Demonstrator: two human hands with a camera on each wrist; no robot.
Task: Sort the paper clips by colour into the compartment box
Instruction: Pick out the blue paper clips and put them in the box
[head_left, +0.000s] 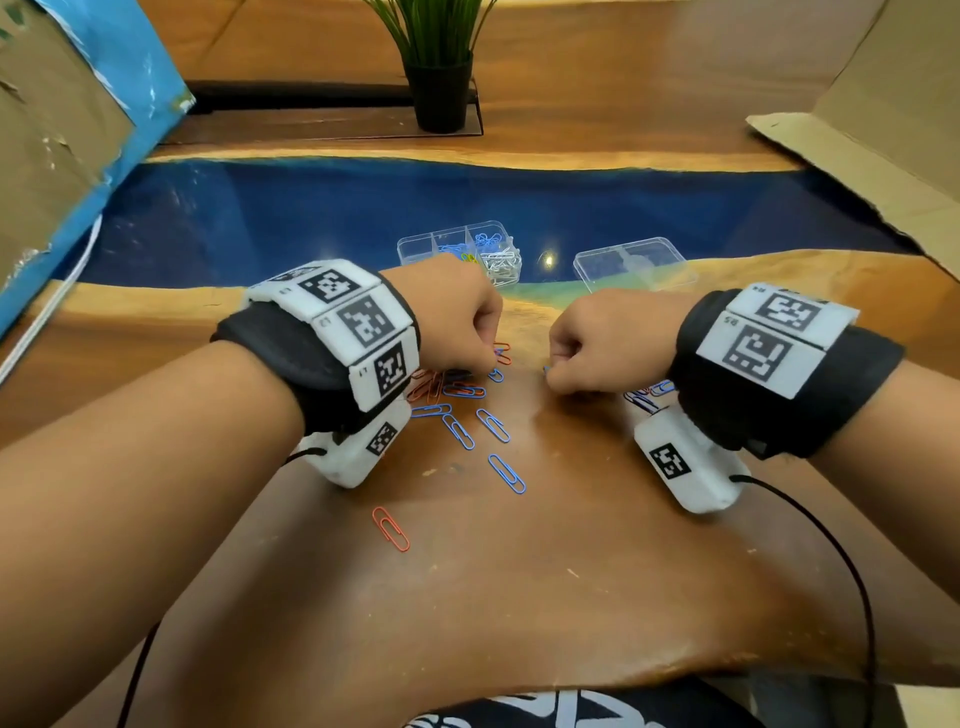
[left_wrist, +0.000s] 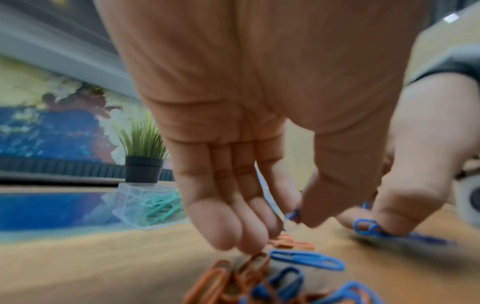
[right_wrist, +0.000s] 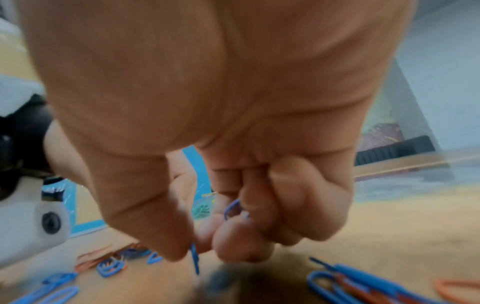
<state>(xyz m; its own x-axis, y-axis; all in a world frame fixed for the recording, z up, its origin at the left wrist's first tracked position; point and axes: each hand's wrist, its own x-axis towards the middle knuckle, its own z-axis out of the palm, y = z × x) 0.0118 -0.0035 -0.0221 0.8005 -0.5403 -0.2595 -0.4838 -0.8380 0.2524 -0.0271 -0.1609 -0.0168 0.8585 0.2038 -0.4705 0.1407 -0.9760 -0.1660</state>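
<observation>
Blue and orange paper clips (head_left: 457, 410) lie scattered on the wooden table. My left hand (head_left: 491, 358) hovers over the pile, and in the left wrist view its thumb and forefinger pinch a blue clip (left_wrist: 293, 214). My right hand (head_left: 553, 376) is curled close beside it. It holds a blue clip (right_wrist: 232, 207) in its bent fingers and pinches another (right_wrist: 194, 258) between thumb and forefinger. The clear compartment box (head_left: 415, 244) stands behind the hands. It holds blue, white and green-yellow clips in separate compartments.
A clear lid or second box (head_left: 634, 262) lies to the right of the compartment box. More blue clips (head_left: 649, 395) lie under my right wrist. A lone orange clip (head_left: 390, 529) lies nearer me. A potted plant (head_left: 439, 78) stands at the back, with cardboard on both sides.
</observation>
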